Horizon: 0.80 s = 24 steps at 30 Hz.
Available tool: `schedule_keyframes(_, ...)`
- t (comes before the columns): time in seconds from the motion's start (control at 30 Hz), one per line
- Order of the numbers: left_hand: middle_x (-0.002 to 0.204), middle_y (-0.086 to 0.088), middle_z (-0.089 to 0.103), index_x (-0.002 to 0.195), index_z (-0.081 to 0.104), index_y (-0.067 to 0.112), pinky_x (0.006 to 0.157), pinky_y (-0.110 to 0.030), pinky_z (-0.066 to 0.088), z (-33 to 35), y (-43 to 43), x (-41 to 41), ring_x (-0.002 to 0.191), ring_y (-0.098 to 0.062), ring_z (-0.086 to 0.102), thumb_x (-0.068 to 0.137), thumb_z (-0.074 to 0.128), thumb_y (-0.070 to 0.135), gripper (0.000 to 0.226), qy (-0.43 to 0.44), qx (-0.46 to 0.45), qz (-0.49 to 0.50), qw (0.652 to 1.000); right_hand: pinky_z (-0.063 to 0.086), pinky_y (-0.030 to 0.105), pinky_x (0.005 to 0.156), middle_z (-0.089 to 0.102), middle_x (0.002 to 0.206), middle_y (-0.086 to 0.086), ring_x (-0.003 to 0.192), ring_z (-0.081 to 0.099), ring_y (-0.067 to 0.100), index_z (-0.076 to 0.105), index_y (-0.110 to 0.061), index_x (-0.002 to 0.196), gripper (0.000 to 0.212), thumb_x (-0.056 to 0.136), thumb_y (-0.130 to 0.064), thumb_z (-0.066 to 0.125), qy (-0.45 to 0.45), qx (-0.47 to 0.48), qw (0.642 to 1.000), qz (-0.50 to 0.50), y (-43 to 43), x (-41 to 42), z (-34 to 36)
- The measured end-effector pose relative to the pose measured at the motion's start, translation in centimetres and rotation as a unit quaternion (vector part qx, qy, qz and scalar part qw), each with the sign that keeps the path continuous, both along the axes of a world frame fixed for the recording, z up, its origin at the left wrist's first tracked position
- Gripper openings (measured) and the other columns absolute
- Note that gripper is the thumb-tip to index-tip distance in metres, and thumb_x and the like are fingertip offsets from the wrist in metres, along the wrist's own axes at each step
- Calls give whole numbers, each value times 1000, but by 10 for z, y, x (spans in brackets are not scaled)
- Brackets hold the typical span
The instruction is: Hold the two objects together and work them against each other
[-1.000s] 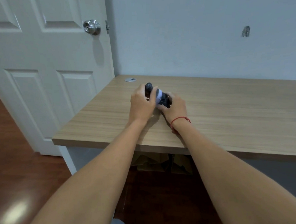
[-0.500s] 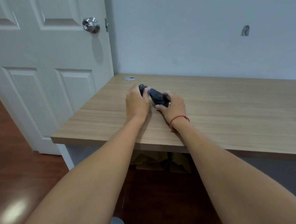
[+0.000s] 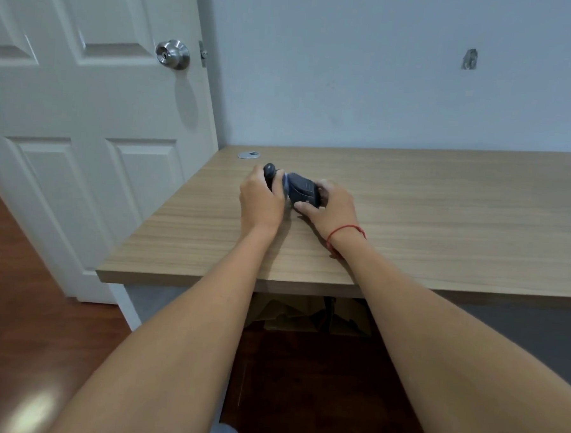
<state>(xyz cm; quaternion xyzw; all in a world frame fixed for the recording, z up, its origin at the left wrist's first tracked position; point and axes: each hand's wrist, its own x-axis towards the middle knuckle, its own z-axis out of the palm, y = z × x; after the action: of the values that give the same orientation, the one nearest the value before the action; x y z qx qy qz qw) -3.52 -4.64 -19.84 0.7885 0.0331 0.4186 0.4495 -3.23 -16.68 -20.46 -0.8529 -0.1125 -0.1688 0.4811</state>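
The left hand [image 3: 262, 200] curls round the dark roll's [image 3: 300, 191] rounded left end. The roll lies just above the desk [image 3: 443, 204], long axis left to right between both hands. The right hand [image 3: 331, 207] pinches its right end.

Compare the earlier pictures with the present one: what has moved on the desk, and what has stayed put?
The dark object held between both hands has tilted, its rounded end shifting slightly left. The left hand and right hand still grip it; nothing was let go. The desk, metal disc and door are unchanged.
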Motion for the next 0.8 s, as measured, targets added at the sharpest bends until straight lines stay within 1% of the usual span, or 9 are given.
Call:
schedule_keyframes(0.07, 70, -11, 62, 75, 55, 1, 67, -40, 51, 1, -3, -2, 67, -28, 58, 91, 58, 28, 31, -13, 6, -32, 999, 54, 40, 90, 72, 106, 8, 98, 66, 24, 65, -13, 111, 37, 78, -26, 75, 17, 34, 999, -9, -1, 0, 1)
schedule_keyframes(0.2, 71, -9, 66, 76, 60, 4, 67, -36, 54, 2, -12, -11, 69, -23, 64, 88, 64, 25, 25, -62, 45, -101, 992, 51, 31, 81, 70, 100, 6, 93, 64, 21, 67, -12, 109, 31, 81, -24, 72, 31, 58, 998, -26, -3, 3, 3)
schedule_keyframes(0.33, 70, -10, 66, 77, 61, 3, 65, -29, 51, 2, -14, -14, 66, -23, 64, 89, 66, 19, 21, -115, 95, -108, 983, 52, 29, 80, 69, 95, 3, 88, 62, 16, 68, -9, 105, 26, 80, -15, 73, 34, 59, 998, -5, -2, 0, 4)
schedule_keyframes(0.43, 70, -11, 66, 78, 61, 1, 63, -32, 50, 1, -15, -14, 65, -24, 65, 89, 66, 21, 22, -122, 122, -114, 979, 47, 27, 75, 66, 89, 3, 86, 62, 18, 67, -5, 99, 21, 78, -9, 73, 31, 61, 998, -1, -3, 0, 4)
schedule_keyframes(0.5, 71, -11, 66, 79, 61, 2, 64, -33, 50, 0, -16, -11, 66, -24, 64, 89, 65, 23, 24, -109, 132, -105, 980, 46, 27, 72, 67, 89, 5, 84, 62, 19, 66, -5, 98, 21, 79, -11, 73, 31, 58, 998, -3, -3, 0, 4)
schedule_keyframes(0.6, 76, -11, 68, 78, 59, 5, 68, -38, 52, -1, -9, -4, 72, -27, 64, 90, 62, 28, 26, -48, 68, -68, 994, 55, 34, 82, 72, 100, 10, 91, 67, 22, 66, -9, 107, 34, 76, -20, 77, 34, 61, 998, 0, -4, -1, 4)
schedule_keyframes(0.7, 77, -19, 68, 76, 59, 3, 69, -39, 49, -3, 2, 5, 75, -36, 62, 89, 62, 25, 26, 25, 17, -1, 1000, 55, 40, 91, 70, 107, 9, 99, 67, 23, 63, -10, 115, 44, 75, -19, 78, 41, 65, 997, 14, -6, -4, 3)
schedule_keyframes(0.77, 73, -19, 67, 74, 57, 0, 68, -38, 49, 0, 1, 5, 72, -35, 62, 89, 62, 25, 29, 21, -11, -11, 1000, 53, 37, 92, 68, 108, 7, 101, 65, 24, 59, -9, 118, 46, 77, -22, 77, 41, 53, 998, 18, -8, -5, 3)
schedule_keyframes(0.8, 71, -17, 66, 74, 58, 0, 68, -33, 49, 1, -1, 3, 70, -31, 63, 89, 62, 25, 29, 6, -22, -33, 999, 53, 36, 93, 66, 108, 7, 101, 64, 24, 58, -8, 119, 48, 78, -24, 75, 42, 44, 998, 18, -8, -5, 4)
